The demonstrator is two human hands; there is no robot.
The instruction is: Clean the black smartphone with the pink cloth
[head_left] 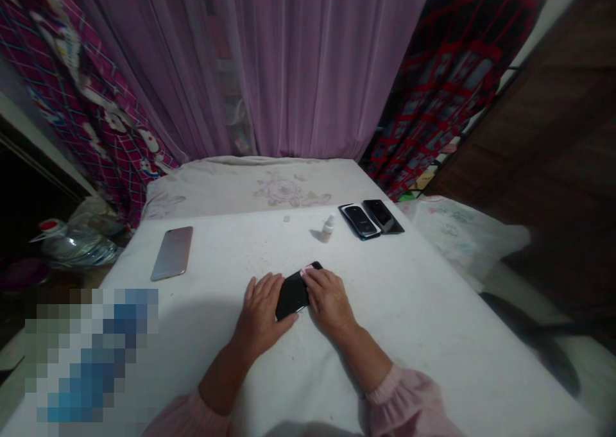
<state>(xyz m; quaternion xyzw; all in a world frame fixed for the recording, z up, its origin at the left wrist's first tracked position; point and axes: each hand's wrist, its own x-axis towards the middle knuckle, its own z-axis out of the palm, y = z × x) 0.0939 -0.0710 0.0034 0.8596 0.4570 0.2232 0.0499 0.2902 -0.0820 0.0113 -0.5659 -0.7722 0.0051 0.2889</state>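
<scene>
A black smartphone [292, 294] lies on the white-covered table in front of me, tilted slightly to the right. My left hand [258, 312] grips its left side, with the thumb along the near edge. My right hand [330, 299] is closed over the phone's right part, pressing a small pale pink cloth [307, 270] against the far end of the screen. Most of that cloth is hidden under the fingers. Beyond the hands stands a small spray bottle [328, 229] with a white top.
A rose-gold phone [172, 253] lies face down at the left. Dark phones [360, 221] and another black phone [384, 216] lie at the far right. A tiny pale square [287, 219] rests near the back. Beside the table are a plastic bag [457, 231] and a large bottle [79, 241].
</scene>
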